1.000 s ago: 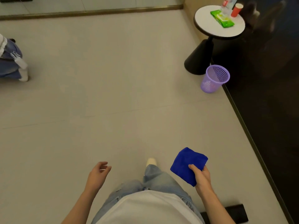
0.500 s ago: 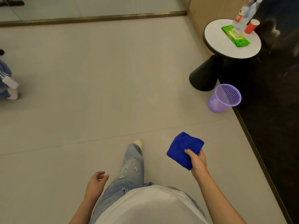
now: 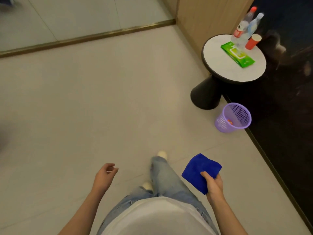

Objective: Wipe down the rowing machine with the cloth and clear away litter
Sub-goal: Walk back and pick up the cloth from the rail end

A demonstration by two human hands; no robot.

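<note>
Pale floor (image 3: 84,116) fills most of the view, with a brass strip (image 3: 101,35) running along the foot of a glass wall (image 3: 67,16) at the far side. A dark glossy wall (image 3: 288,133) bounds the floor on the right and meets a wood panel (image 3: 203,16) in the far corner.

At the bottom edge are the person's white shirt (image 3: 155,216) and jeans (image 3: 166,178), one leg stepped forward with a light shoe (image 3: 161,154) at its end.

A round white table (image 3: 218,65) on a black cone base stands in the right corner. On the floor just beside the base is a purple mesh bin (image 3: 221,123), tilted (its mouth faces the dark wall), with a small red scrap (image 3: 229,122) inside it.

The blue cloth (image 3: 198,168), folded into a pad, is low on the right, above the floor and well apart from the bin. The right hand (image 3: 214,185) grasps it at its near corner, thumb on top and fingers curled underneath.

On the table lie a green wipes pack (image 3: 237,55), two clear bottles (image 3: 243,26) close together at the back edge, and a red cup (image 3: 252,42) just beside them.

The left hand (image 3: 103,178) hangs over the floor, released, its fingers loosely curled round nothing.
</note>
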